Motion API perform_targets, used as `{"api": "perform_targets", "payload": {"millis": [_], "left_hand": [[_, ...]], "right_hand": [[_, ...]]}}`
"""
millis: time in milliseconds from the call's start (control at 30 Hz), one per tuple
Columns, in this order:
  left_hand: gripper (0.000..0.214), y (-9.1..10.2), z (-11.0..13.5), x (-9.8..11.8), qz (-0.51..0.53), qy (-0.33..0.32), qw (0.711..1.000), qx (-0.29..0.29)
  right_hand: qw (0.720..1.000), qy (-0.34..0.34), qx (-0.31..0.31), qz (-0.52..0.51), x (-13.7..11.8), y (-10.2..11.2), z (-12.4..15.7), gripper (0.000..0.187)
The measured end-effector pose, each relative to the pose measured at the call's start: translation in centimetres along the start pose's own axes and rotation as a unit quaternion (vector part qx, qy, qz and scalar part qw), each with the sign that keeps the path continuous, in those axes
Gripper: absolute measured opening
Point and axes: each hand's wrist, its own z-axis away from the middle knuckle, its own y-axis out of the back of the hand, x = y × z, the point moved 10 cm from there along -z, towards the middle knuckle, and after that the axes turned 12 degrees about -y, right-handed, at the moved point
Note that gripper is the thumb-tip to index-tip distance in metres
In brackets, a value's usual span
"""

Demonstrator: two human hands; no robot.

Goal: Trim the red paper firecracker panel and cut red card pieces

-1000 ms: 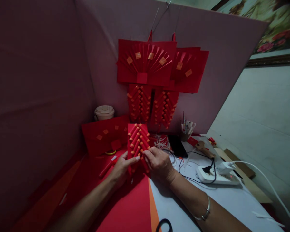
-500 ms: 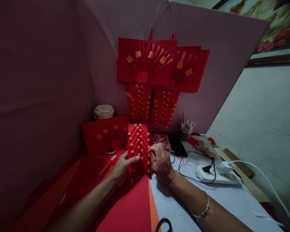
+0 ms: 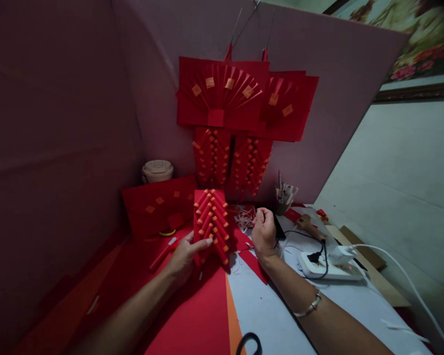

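Observation:
My left hand (image 3: 187, 254) grips the lower left edge of a red paper firecracker ornament (image 3: 211, 222), made of rows of red rolls with orange tips, and holds it upright above the red paper sheet (image 3: 192, 315). My right hand (image 3: 263, 231) is off the ornament, to its right, above a black phone (image 3: 279, 229). Its fingers are curled in a loose fist and I cannot make out anything in them.
Finished red fans and firecracker strings (image 3: 240, 113) hang on the pink board behind. A red fan piece (image 3: 157, 204), a beige tub (image 3: 157, 170), a pen cup (image 3: 285, 197), a glue gun (image 3: 309, 224), a white power strip (image 3: 329, 264) with cables, and black scissors (image 3: 249, 343) lie around.
My right hand has let go of the ornament's right side and moved right and back toward the phone. My left hand still holds the ornament in place.

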Motion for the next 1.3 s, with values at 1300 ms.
{"api": "perform_targets", "payload": {"millis": [1300], "left_hand": [[0.033, -0.7, 0.2, 0.6, 0.002, 0.014, 1.0, 0.009]], "right_hand": [[0.966, -0.057, -0.246, -0.053, -0.1, -4.9, 2.8, 0.029]]}}
